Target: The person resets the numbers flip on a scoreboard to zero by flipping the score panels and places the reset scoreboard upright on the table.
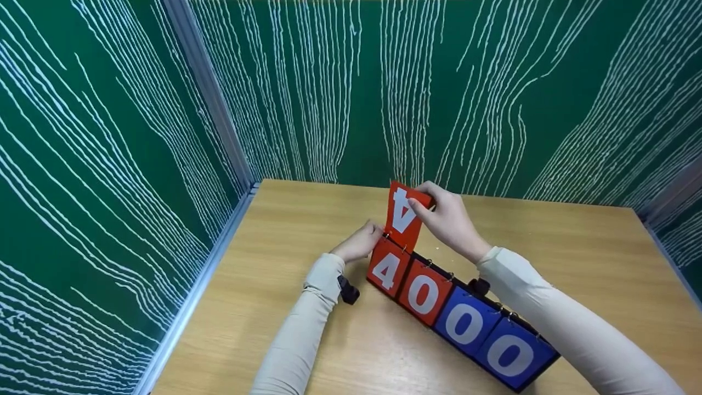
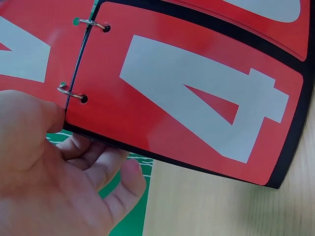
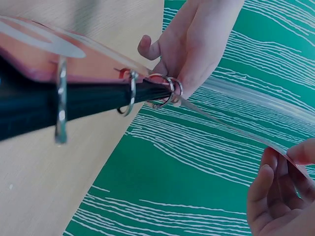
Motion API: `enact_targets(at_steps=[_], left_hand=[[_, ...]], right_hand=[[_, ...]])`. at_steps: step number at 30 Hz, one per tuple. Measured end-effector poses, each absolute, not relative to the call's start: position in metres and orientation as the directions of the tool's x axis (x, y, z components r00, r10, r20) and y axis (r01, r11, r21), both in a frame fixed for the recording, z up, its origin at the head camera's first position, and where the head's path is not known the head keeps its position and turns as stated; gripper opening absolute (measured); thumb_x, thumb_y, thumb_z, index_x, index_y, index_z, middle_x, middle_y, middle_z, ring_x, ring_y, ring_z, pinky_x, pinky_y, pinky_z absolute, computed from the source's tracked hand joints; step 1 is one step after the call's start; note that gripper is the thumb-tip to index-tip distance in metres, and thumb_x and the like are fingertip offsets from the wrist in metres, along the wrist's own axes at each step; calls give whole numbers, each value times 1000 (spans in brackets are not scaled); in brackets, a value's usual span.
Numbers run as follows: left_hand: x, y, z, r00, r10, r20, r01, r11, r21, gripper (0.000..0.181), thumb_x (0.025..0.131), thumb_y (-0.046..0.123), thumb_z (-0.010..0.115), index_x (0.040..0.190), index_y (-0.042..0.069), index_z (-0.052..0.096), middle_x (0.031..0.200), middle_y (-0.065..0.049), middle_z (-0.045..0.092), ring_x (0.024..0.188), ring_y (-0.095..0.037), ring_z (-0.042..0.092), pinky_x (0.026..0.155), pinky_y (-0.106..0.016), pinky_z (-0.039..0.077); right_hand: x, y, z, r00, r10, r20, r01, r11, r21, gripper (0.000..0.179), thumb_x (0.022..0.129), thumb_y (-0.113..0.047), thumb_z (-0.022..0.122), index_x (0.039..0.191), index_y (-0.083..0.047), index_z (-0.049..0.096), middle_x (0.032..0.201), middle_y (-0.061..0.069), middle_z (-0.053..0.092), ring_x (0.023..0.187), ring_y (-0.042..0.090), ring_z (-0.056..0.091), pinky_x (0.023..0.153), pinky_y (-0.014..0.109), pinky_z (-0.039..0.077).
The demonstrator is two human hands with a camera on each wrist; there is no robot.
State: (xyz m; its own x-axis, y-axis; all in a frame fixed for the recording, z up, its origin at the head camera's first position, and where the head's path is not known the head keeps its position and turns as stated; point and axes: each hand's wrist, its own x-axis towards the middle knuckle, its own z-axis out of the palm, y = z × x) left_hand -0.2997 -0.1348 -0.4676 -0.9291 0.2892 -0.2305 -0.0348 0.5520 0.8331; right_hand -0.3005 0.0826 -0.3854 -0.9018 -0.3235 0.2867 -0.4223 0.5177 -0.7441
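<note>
A flip scoreboard point(image 1: 403, 299) stands slantwise on the table, showing a red 4, a red 0 and two blue 0 cards. Its leftmost red number card point(image 1: 406, 238) is lifted on its rings, with an upside-down 4 facing me. My right hand point(image 1: 452, 222) pinches the free edge of that card between thumb and fingers, also seen in the right wrist view. At the board's upper left corner, my left hand point(image 1: 359, 242) grips the edge. In the left wrist view its thumb lies by the lower ring point(image 2: 74, 93), with fingers behind the board.
The wooden table point(image 1: 263, 247) reaches back to green walls point(image 1: 367, 109) with wavy white lines. A grey frame post point(image 1: 211, 88) rises at the left corner. Dark straps show at both wrists, one by the left sleeve point(image 1: 301, 323).
</note>
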Motion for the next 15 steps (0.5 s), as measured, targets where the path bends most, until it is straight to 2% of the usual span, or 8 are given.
enact_targets(at_steps=[4, 9, 15], left_hand=[[-299, -136, -468, -928, 310, -208, 3, 564, 826, 41, 111, 41, 28, 131, 9, 44, 126, -12, 54, 110, -23, 52, 92, -39, 46], [-298, -137, -468, -928, 299, -224, -16, 566, 824, 44, 110, 49, 28, 131, 14, 44, 127, -9, 54, 112, -23, 53, 90, -38, 46], [-298, -139, -468, -921, 300, -249, -60, 522, 851, 48, 105, 59, 33, 132, 20, 43, 131, -7, 53, 118, -24, 50, 93, -41, 44]], right_hand=[[-298, 80, -384, -893, -344, 290, -438, 519, -734, 24, 103, -28, 61, 121, -13, 63, 105, 9, 70, 84, 22, 63, 73, 34, 55], [-293, 75, -381, -892, -361, 273, -435, 520, -735, 28, 102, -28, 62, 126, -14, 65, 110, 9, 72, 85, 22, 63, 73, 33, 55], [-283, 69, -379, -873, -388, 294, -472, 526, -707, 24, 101, -24, 63, 121, -11, 65, 110, 10, 72, 84, 21, 64, 71, 28, 55]])
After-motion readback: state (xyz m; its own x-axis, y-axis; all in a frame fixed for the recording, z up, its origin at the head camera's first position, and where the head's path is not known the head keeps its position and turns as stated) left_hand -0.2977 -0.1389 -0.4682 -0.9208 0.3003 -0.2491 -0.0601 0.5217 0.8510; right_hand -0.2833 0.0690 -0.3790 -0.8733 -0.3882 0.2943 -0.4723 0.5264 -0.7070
